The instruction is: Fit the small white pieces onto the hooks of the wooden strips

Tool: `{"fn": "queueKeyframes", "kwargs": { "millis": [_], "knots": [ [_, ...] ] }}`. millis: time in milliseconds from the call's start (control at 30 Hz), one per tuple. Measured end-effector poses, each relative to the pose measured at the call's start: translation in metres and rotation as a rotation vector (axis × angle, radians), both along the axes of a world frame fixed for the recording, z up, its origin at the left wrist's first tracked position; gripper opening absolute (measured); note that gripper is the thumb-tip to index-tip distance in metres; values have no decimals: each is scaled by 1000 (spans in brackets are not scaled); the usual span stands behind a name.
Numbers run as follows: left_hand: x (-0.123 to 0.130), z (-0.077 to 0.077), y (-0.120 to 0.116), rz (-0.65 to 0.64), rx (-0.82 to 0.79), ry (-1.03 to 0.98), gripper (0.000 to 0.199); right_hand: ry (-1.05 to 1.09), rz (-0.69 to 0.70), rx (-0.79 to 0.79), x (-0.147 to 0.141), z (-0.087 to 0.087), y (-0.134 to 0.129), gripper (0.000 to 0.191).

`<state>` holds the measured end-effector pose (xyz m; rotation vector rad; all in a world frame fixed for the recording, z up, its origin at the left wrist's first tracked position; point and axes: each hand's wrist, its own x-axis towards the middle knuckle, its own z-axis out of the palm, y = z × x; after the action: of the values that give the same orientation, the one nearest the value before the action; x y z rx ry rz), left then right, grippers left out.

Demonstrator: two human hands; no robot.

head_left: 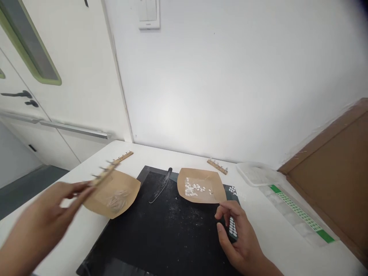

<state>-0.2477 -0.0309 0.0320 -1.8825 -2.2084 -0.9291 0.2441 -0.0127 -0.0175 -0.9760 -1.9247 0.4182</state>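
My left hand [54,214], blurred by motion, pinches one end of a wooden strip [104,175] that carries several small metal clips. That strip is raised over a brown paper tray [129,191] in which pale, translucent slender pieces [117,200] lie heaped. Over the right edge of the black mat [161,237], my right hand [240,234] is half curled, thumb and forefinger slightly apart with nothing visible between them. Partly behind its fingers is a dark sheet with white oval spots [232,227]. A second paper tray [184,176] holds small white pieces [194,188] on clear film.
A dark-handled knife-like tool [161,186] rests on the mat. Similar clip strips lie at the table's back left [126,155] and back right [217,166]. To the right are a clear plastic box [257,174] and a clear packet with a green label [301,212]. A wall [201,96] stands behind.
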Motion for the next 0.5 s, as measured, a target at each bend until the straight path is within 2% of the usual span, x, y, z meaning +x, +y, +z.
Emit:
{"fn": "queueKeyframes", "kwargs": {
  "millis": [33, 100, 200, 267, 333, 500],
  "knots": [
    [36, 11, 1, -148, -4, -61, 36, -5, 2, -1, 1, 1, 0, 49],
    [103, 26, 4, -540, -72, -115, 33, -9, 1, 7, 4, 3, 1, 48],
    [179, 27, 17, -898, -253, -87, 21, -43, 5, 7, 8, 10, 3, 40],
    [208, 17, 28, -1012, -337, -30, 11, -105, 15, -21, 10, 15, 6, 30],
    [224, 0, 39, -1068, -375, 30, 11, -177, 28, -90, 12, 20, 8, 17],
    [235, -41, 48, -1104, -486, 50, 10, -338, 99, -367, 16, 28, 14, 9]
  ]
}}
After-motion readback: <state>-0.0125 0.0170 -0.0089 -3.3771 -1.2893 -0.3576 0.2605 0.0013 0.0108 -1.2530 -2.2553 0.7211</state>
